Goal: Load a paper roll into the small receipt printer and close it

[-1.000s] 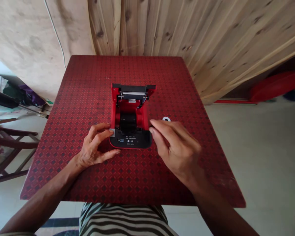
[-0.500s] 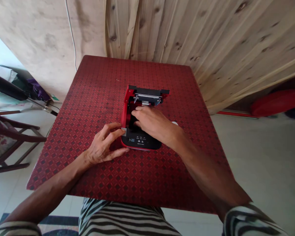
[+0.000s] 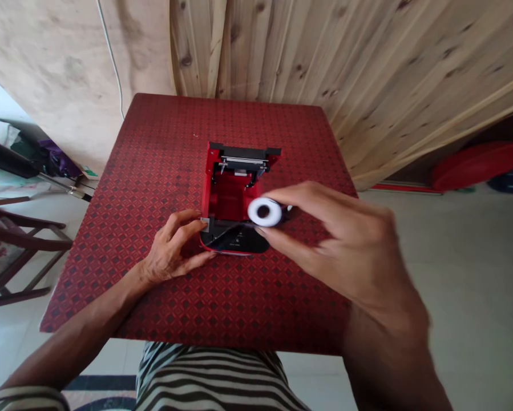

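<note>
Your right grip (image 3: 346, 251) is closed on a small roll (image 3: 275, 211), pinched between your thumb and fingers, with its white ring of an end and dark hole facing you and a bit of dark side showing behind. You've got that roll up above the near right part of the red-and-black machine (image 3: 228, 201), overlapping the edge of its open compartment from this angle, and it looks clear of the machine to me. There's also what seems to be a thin dark strip (image 3: 228, 231) running from the roll down to the left across the black front panel (image 3: 239, 242), but it's pretty blurry so I can't swear to it. Your left grip (image 3: 168, 254) is curled around the machine's near left corner, fingertips by the little grey patch (image 3: 205, 224) and thumb along the near edge; can't tell if it's squeezing or only resting there. Machine sits flat on the red patterned surface (image 3: 166, 154), lid (image 3: 243, 153) tilted up at the far side, red insides on show. Around you: plank wall (image 3: 277, 57) past the far edge, white cable (image 3: 109, 54) hanging at the left, a wooden chair (image 3: 29, 244) to your left, and your striped clothing (image 3: 213, 379) just below the near edge.
</note>
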A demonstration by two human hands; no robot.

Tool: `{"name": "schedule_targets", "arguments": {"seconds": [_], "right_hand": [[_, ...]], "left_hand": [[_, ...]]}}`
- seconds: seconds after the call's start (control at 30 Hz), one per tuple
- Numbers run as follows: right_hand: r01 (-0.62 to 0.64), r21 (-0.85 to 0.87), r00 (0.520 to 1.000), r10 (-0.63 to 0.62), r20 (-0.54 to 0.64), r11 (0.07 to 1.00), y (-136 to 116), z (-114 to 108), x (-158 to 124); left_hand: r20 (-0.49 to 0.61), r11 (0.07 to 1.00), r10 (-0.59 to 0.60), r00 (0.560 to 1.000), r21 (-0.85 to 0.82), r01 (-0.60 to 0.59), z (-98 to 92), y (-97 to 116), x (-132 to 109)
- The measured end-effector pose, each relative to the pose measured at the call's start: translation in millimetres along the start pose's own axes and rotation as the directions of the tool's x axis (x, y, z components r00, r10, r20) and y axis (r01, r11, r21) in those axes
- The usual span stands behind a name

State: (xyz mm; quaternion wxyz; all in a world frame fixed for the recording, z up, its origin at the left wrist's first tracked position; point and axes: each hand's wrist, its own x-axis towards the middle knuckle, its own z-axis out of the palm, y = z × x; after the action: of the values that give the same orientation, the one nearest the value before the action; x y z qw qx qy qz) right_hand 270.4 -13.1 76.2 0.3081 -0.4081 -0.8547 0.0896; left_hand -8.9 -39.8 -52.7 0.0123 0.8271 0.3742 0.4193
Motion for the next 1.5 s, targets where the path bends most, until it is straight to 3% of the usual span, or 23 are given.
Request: {"name": "schedule_targets", "arguments": {"seconds": [0.13,0.2,0.3,0.4,0.5,0.6,0.73,0.83,0.9,0.93,1.1,1.23,1.37,1.5], "right_hand": [[-0.180,0.332,0.984,0.173,0.052,0.926,12.7,-18.1,-58.9],[-0.278,0.388,0.961,0.255,0.112,0.878,17.0,-8.9,-85.4],[-0.411,0.396,0.911,0.363,0.194,0.821,19.0,22.2,-111.7],[-0.468,0.426,0.884,0.419,0.209,0.775,19.9,55.9,-123.8],[-0.476,0.452,0.879,0.427,0.212,0.754,21.8,74.5,-128.6],[-0.477,0.467,0.879,0.413,0.240,0.745,23.8,72.0,-130.9],[-0.537,0.515,0.843,0.419,0.336,0.668,37.8,49.3,-130.3],[-0.598,0.546,0.765,0.621,0.169,0.588,66.0,41.1,-123.9],[-0.593,0.543,0.700,0.714,-0.018,0.594,89.5,46.4,-115.6],[-0.579,0.537,0.692,0.718,-0.073,0.613,100.5,51.8,-110.4],[-0.558,0.441,0.760,0.646,-0.070,0.703,128.2,81.6,-86.0],[-0.562,0.474,0.737,0.671,-0.087,0.678,124.9,86.9,-80.9],[-0.448,0.646,0.742,0.660,-0.116,0.618,104.9,55.7,-77.9],[-0.145,0.735,0.864,0.447,-0.233,0.662,57.6,-8.8,-56.8]], "left_hand": [[-0.006,1.000,-0.001,1.000,0.007,0.002,0.5,-0.4,0.0],[-0.010,1.000,-0.007,1.000,0.020,0.007,0.5,-0.6,0.0],[-0.021,1.000,0.000,1.000,0.027,0.001,0.0,-0.7,1.0],[-0.033,0.999,0.016,0.999,0.033,-0.015,-1.0,-0.3,3.0],[-0.023,0.999,0.014,1.000,0.050,-0.013,-1.9,0.2,4.4],[-0.023,0.998,0.016,1.000,0.060,-0.014,-2.1,-0.1,4.7],[-0.027,0.998,0.027,0.999,0.053,-0.025,-2.0,-1.4,5.1],[-0.026,0.998,0.038,0.999,0.055,-0.037,-2.0,-1.7,6.4],[-0.025,0.998,0.039,0.999,0.058,-0.038,-2.0,-1.3,7.3],[-0.026,0.998,0.039,0.999,0.058,-0.037,-2.1,-1.1,7.6],[-0.028,0.998,0.028,0.999,0.048,-0.027,-3.2,-0.8,8.2],[-0.022,0.999,0.026,0.999,0.043,-0.025,-2.9,-1.5,6.7],[-0.012,0.999,0.003,1.000,0.032,-0.003,-0.7,-0.9,3.0],[0.003,1.000,-0.017,1.000,0.013,0.017,0.4,0.4,0.5]]}}
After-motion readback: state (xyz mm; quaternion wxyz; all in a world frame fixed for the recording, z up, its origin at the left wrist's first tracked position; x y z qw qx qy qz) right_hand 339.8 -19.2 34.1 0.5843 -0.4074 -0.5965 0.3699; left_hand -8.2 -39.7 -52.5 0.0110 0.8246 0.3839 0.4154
